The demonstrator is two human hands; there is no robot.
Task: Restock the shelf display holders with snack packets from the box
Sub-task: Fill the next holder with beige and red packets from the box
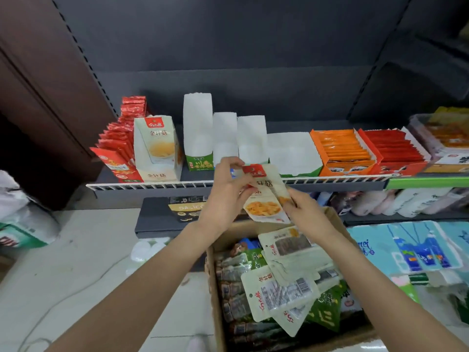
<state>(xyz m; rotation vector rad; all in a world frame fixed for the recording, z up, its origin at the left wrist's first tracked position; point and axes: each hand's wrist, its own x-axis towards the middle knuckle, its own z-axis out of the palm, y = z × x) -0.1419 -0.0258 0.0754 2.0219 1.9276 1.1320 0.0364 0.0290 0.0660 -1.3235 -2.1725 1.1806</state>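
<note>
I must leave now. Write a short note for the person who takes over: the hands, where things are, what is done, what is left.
Left hand and right hand both grip a small bunch of white snack packets, above the box.
The box, below the shelf, holds more white packets and green ones.
The white holder at the left looks empty, like the three tall ones beside it. The orange holder and red holder are full.
Left: put the held packets in a holder, then go on from the box.
</note>
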